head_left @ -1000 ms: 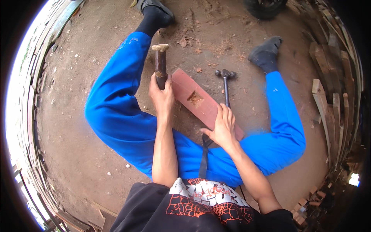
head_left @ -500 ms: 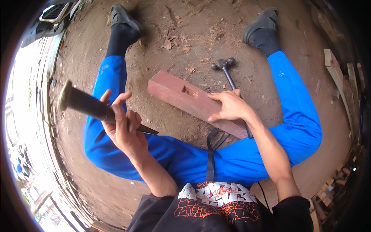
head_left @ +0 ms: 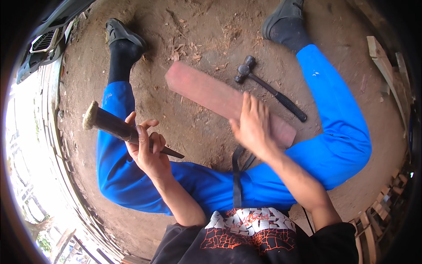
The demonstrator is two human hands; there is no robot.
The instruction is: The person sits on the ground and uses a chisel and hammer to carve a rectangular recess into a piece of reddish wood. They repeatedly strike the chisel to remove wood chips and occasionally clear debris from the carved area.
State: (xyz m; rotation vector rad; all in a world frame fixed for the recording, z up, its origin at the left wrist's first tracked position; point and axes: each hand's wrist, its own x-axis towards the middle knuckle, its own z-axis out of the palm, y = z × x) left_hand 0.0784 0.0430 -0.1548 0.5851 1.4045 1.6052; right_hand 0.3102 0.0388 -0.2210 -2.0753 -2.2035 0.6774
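Observation:
My left hand (head_left: pixel 151 152) is closed around a chisel (head_left: pixel 115 125) with a dark handle and a pale, flattened butt end. The chisel's narrow dark blade points right, and two of my fingers stick out from the grip. A reddish squared wooden block (head_left: pixel 200 88) lies slantwise on the ground between my legs. On its near end my right hand (head_left: pixel 252 125) rests flat, fingers stretched and thumb apart. The upper face of the block looks plain, with no hole showing. Beyond it lies a ball-peen hammer (head_left: pixel 272 90) with a black grip, apart from both hands.
My blue-trousered legs (head_left: pixel 338 110) spread to either side of the block. A black strap (head_left: pixel 237 176) hangs at my waist. Wood chips (head_left: pixel 193 53) litter the dirt ground. Planks (head_left: pixel 382 66) lie at the right, and more wood pieces (head_left: pixel 373 220) lie at the lower right.
The block has turned over, so its cut hole no longer shows. My right hand went from gripping its side to lying flat on top. The hammer's handle has swung out to the right.

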